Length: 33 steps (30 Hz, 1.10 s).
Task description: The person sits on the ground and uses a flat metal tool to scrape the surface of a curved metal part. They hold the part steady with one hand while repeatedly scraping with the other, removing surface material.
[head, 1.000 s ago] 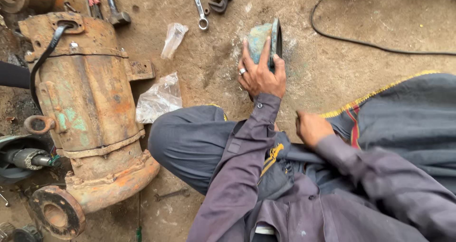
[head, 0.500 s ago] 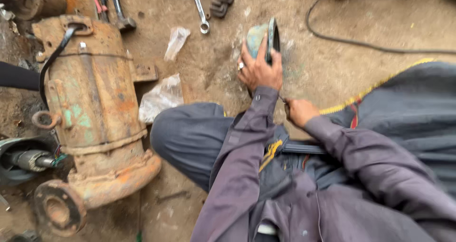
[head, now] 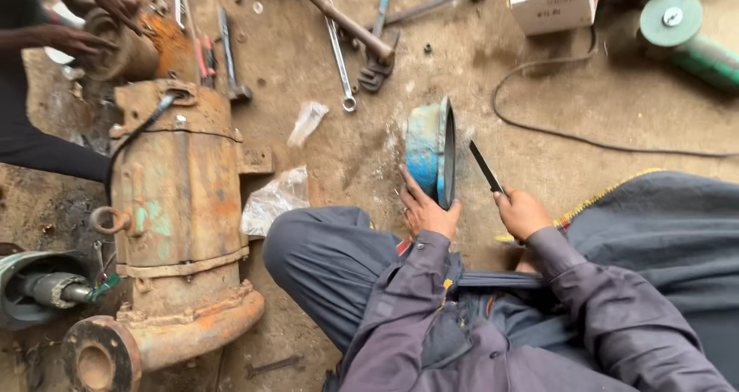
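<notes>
- Head view: your left hand (head: 428, 211) is gripping the near rim of the blue round cover (head: 429, 155), fingers wrapped on its edge, holding it upright on the dirt floor (head: 585, 100) just beyond your knee (head: 323, 257).
- Your right hand (head: 522, 212) is closing around a thin dark blade (head: 485, 167), tip pointing far and left, just beside the cover's rim but not touching it.
- You are doing well to keep the cover pressed firmly down so it is not rolling; I judge the blade should be meeting the rim at a shallow angle, away from your left fingers.
- The rusty pump body (head: 178, 207) is lying well apart on the left; another person's hands (head: 92, 19) are working at the far left; wrenches (head: 342, 61) are lying beyond.
</notes>
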Available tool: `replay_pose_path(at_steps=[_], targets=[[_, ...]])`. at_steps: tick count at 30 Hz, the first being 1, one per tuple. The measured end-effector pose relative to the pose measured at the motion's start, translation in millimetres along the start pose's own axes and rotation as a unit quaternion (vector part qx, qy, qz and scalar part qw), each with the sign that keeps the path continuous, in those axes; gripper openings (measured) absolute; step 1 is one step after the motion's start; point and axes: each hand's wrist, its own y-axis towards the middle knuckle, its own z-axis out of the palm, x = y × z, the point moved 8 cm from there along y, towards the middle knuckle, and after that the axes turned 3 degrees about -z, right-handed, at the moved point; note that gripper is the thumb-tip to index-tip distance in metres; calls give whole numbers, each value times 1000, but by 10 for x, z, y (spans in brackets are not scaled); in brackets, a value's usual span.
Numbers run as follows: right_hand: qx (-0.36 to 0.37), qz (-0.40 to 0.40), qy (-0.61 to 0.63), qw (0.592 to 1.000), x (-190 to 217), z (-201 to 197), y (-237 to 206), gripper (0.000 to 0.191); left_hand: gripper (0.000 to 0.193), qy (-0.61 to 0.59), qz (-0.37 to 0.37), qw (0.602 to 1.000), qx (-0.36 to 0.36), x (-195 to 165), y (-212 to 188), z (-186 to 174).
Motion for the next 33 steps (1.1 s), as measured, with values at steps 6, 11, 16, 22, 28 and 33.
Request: replay_pose_path(at_steps=[6, 11, 16, 22, 28, 33], targets=[[-2, 8, -56, 998, 40, 64, 27, 42, 130, -5, 8, 1000, -23, -23, 250, 39], [-3, 52, -35, 998, -29, -74, -51, 43, 132, 12, 2, 1000, 7, -92, 427, -202], [-2, 4, -32, 999, -11, -75, -138, 41, 126, 17, -15, 1000, 2, -39, 365, -328], [23, -55, -98, 993, -82, 212, -230, 41, 115, 23, -51, 998, -37, 11, 308, -174], [39, -91, -106, 989, -149, 254, -354, 39, 110, 115, 65, 971, -201, -235, 519, -310], [66, -66, -172, 981, -52, 193, -415, 35, 110, 60, 112, 975, -184, -163, 500, -214]])
